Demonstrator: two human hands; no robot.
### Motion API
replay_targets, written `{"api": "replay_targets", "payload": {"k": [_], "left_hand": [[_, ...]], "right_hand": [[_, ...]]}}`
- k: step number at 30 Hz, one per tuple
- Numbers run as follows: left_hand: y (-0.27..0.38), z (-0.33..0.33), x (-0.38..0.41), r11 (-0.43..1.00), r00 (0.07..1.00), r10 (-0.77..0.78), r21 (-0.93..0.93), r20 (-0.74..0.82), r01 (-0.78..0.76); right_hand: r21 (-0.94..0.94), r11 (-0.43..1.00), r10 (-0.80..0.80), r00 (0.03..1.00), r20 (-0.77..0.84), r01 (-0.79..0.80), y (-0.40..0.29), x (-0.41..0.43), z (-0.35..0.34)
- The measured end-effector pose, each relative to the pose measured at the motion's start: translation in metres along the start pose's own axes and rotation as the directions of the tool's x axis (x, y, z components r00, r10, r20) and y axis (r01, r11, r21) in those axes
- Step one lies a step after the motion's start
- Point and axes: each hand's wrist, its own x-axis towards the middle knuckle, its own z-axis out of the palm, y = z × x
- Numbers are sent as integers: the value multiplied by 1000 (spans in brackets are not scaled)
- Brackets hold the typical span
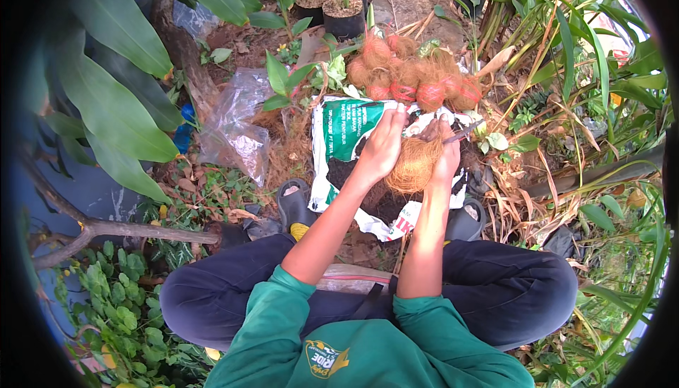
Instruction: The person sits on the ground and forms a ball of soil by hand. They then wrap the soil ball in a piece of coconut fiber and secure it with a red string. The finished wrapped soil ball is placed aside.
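Note:
A ball of loose brown coconut fibre is held up over an open white-and-green plastic sack. My right hand cups the ball's right side, with the thumb and fingers near its top. A thin dark stick or stem crosses at that hand's fingers; whether it is gripped is unclear. At the ball's left is my left hand, back turned up and fingers bent forward; what its fingertips hold is hidden. Dark soil shows inside the torn sack, which bears writing.
Several fibre balls bound with red string lie piled beyond the sack. A clear plastic bag and loose fibre are to the left. Black-potted plants stand at the back. A cut branch juts in by my left knee.

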Motion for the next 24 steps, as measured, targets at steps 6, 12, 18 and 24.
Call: {"api": "replay_targets", "payload": {"k": [6,12,18,24], "left_hand": [[9,-4,-3,994,933,-85,-35,350,103],[-2,6,-5,990,969,-88,-84,231,110],[-10,-7,0,919,909,-208,-246,362,309],[-9,-26,2,890,861,-220,-268,458,370]], "right_hand": [[-399,915,-97,991,-96,52,7,0,4],[-403,914,-88,991,-97,42,6,0,1],[-369,928,-65,997,-46,43,-3,-6,11],[-344,932,-89,993,83,112,3,-11,19]]}}
